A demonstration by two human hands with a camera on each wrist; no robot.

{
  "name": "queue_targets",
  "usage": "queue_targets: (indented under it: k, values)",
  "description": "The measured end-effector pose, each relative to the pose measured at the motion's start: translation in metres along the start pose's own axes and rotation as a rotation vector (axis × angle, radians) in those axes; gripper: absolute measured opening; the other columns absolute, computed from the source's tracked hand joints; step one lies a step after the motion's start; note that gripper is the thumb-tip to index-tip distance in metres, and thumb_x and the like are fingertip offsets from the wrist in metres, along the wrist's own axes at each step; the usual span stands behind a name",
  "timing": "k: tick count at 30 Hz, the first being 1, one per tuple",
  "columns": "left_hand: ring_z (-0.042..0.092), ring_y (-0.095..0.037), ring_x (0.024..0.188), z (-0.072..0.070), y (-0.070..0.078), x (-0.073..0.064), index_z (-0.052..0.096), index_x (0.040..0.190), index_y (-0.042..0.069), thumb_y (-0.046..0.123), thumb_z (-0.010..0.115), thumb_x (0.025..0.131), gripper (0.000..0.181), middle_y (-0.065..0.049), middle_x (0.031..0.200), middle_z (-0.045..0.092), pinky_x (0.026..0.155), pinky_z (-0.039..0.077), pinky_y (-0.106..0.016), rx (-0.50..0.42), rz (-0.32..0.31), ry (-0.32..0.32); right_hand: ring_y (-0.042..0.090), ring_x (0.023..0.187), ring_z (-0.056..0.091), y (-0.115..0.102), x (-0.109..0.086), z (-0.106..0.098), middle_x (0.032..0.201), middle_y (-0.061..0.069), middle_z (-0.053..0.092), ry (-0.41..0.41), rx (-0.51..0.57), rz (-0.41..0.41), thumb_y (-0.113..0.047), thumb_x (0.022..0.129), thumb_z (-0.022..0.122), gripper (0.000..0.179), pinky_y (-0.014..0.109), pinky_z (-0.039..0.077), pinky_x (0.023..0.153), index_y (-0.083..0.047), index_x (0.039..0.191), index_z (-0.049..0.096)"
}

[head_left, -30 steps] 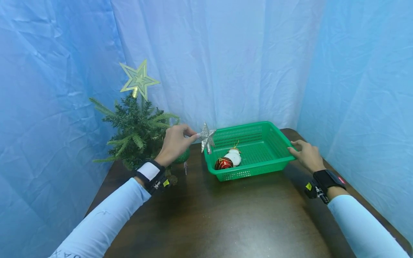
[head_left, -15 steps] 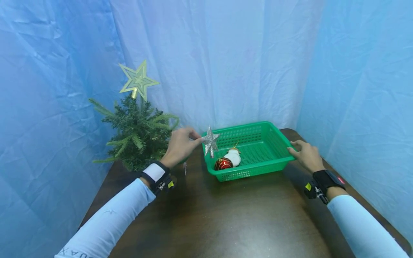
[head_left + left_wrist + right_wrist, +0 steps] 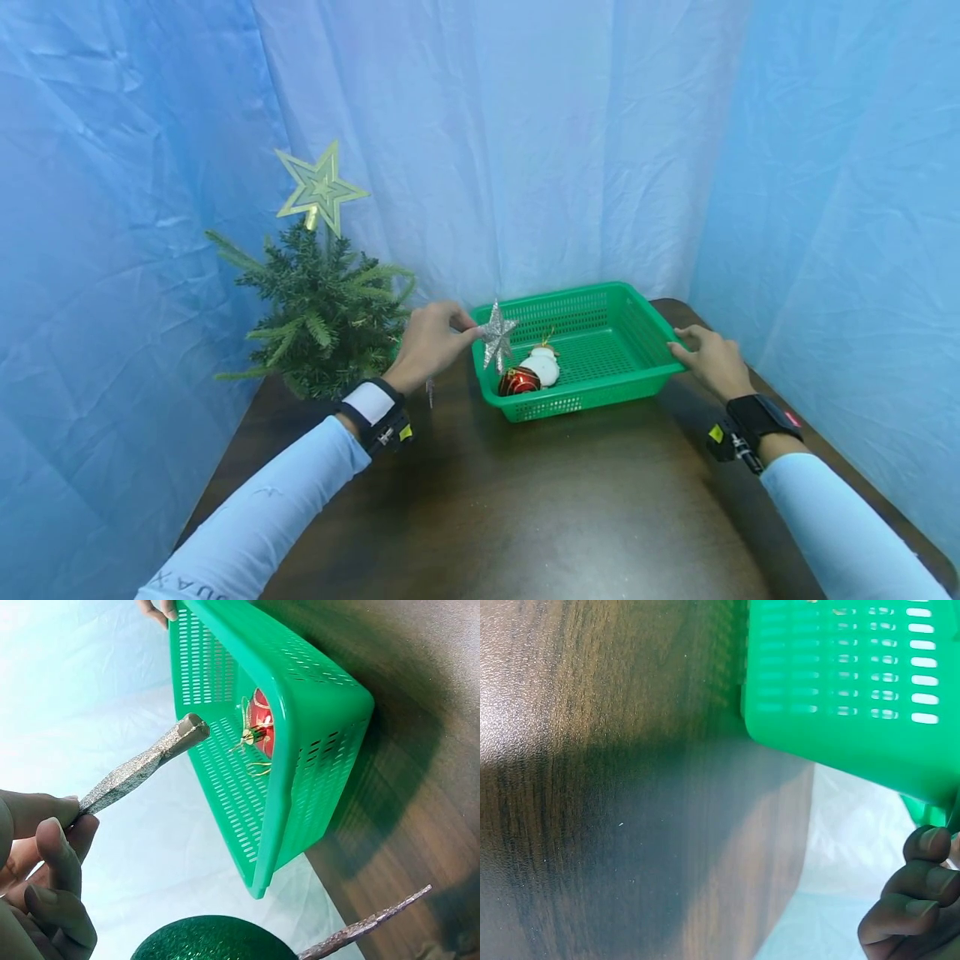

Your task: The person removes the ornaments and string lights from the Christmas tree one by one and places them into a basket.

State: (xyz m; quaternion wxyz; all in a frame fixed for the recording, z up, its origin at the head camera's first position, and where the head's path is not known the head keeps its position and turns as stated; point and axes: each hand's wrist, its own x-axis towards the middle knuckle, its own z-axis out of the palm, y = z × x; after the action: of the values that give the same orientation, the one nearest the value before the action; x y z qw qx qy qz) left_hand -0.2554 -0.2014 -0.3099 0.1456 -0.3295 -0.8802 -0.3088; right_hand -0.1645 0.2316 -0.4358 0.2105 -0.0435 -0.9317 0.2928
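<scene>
My left hand (image 3: pixel 435 342) pinches a silver glittery star ornament (image 3: pixel 498 336) by one point between thumb and fingertips, over the near left corner of the green plastic basket (image 3: pixel 600 392). The left wrist view shows this star tree topper (image 3: pixel 124 780) edge-on, its hollow tube end pointing toward the basket. Inside the basket lie a red bauble (image 3: pixel 519 381) with gold stripes and a white snowman ornament (image 3: pixel 542 367). At the basket's right end, my right hand (image 3: pixel 712 362) grips the rim, its fingers curled in the right wrist view.
A small Christmas tree (image 3: pixel 322 317) topped by a gold star (image 3: pixel 322 187) stands at the left. A green glittery bauble (image 3: pixel 214 941) and an icicle ornament (image 3: pixel 367 928) hang beside the left hand. Blue cloth (image 3: pixel 555 150) encloses the dark wooden table (image 3: pixel 555 500).
My left hand has moved right and slightly down with the silver star, away from the tree and over the basket's edge. The right hand stays at the rim.
</scene>
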Motion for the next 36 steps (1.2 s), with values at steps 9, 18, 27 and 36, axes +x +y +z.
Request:
queue_targets:
  k: [9,18,27,36]
  values:
    - [0.068,-0.016,0.077,0.01,0.0,-0.002,0.079,0.091,0.012,0.026,0.077,0.095,0.014,0.0,0.088,0.075,0.07,0.055,-0.035,0.021,0.015,-0.032,0.019,0.045,0.035,0.001,0.0,0.001,0.109,0.029,0.069,-0.008,0.003,0.023,-0.033,0.107,0.058,0.05,0.034,0.029,0.046,0.003,0.142,0.056]
    - [0.061,-0.011,0.064,0.013,0.004,-0.002,0.081,0.094,0.013,0.027,0.077,0.096,0.014,0.0,0.089,0.075,0.061,0.049,-0.031,0.023,0.007,-0.069,0.019,0.045,0.033,0.001,-0.001,0.0,0.121,0.032,0.065,0.0,0.004,-0.002,-0.029,0.107,0.059,0.047,0.034,0.028,0.046,0.004,0.14,0.058]
    - [0.056,-0.007,0.055,0.022,0.006,-0.001,0.081,0.092,0.014,0.024,0.077,0.095,0.011,0.0,0.091,0.076,0.052,0.04,-0.027,0.038,0.029,-0.072,0.018,0.044,0.031,0.001,0.0,0.002,0.11,0.029,0.069,-0.001,0.001,0.018,-0.033,0.107,0.058,0.05,0.034,0.029,0.045,0.003,0.141,0.057]
    - [0.06,-0.006,0.059,0.033,0.007,0.0,0.08,0.093,0.014,0.023,0.078,0.095,0.009,0.0,0.091,0.076,0.047,0.038,-0.025,0.042,0.039,-0.096,0.019,0.047,0.034,-0.004,-0.001,-0.001,0.123,0.032,0.064,-0.009,0.002,0.042,-0.031,0.107,0.059,0.049,0.036,0.032,0.049,0.004,0.141,0.057]
